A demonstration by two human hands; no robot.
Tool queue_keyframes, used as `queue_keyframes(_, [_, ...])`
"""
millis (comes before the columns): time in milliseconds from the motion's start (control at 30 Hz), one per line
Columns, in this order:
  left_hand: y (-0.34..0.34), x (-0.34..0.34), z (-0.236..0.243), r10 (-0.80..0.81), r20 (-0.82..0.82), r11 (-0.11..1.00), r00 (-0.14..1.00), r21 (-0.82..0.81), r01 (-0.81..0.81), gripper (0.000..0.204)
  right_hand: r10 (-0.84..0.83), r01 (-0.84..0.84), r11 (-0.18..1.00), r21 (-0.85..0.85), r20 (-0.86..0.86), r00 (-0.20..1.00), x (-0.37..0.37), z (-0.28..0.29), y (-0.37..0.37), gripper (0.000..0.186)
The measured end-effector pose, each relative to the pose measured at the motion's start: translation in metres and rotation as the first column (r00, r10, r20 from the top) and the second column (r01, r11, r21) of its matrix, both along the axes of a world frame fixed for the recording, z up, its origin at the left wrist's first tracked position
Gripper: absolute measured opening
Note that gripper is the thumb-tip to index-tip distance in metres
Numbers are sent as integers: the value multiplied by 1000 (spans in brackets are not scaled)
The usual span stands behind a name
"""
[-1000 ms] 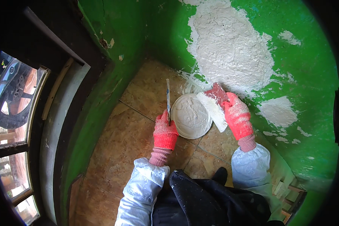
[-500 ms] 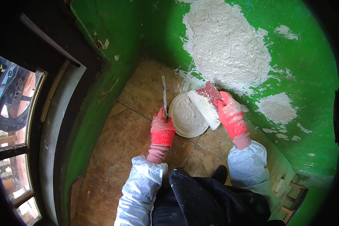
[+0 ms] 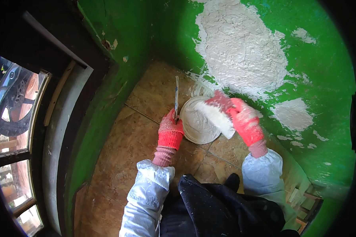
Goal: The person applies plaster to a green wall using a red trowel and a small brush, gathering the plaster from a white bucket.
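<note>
My left hand (image 3: pixel 171 130), in a red glove, grips a thin putty knife (image 3: pixel 176 96) whose blade stands edge-on and points away from me. My right hand (image 3: pixel 241 116), also in a red glove, holds a wide trowel (image 3: pixel 214 115) loaded with white plaster. The trowel hangs over a round white bucket of plaster (image 3: pixel 195 126) that sits on the floor between both hands. Just beyond stands a green wall (image 3: pixel 324 71) with a large white plaster patch (image 3: pixel 241 51).
The floor is brown tile (image 3: pixel 122 154). Green walls meet in a corner ahead. A dark door frame and glass panes (image 3: pixel 16 118) lie to the left. Smaller plaster patches (image 3: pixel 292 114) dot the wall at right. My dark clothing fills the lower edge.
My right hand has lifted the plaster-loaded trowel up and left over the bucket. The left hand and putty knife stay by the bucket's left rim.
</note>
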State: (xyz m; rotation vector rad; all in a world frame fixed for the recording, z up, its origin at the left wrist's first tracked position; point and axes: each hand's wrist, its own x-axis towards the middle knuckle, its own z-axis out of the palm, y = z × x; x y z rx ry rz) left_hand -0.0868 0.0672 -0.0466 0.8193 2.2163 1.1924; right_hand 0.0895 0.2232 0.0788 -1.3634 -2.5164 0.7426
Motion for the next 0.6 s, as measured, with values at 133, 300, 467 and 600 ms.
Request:
queue_keyframes(133, [6, -2, 9, -24, 117, 1000, 993, 21, 21, 42, -69, 68, 998, 14, 80, 994, 1, 0, 17, 30])
queue_keyframes(300, [-2, -7, 1, 7, 141, 1000, 990, 19, -10, 41, 288, -288, 952, 107, 19, 957, -15, -10, 4, 28])
queue_keyframes(467, [-2, -8, 7, -37, 251, 992, 967, 128, 5, 38, 123, -126, 990, 63, 51, 991, -18, 9, 21, 27])
queue_keyframes(600, [2, -13, 10, -24, 248, 999, 969, -17, 29, 36, 338, -344, 928, 142, 64, 939, -12, -13, 4, 26])
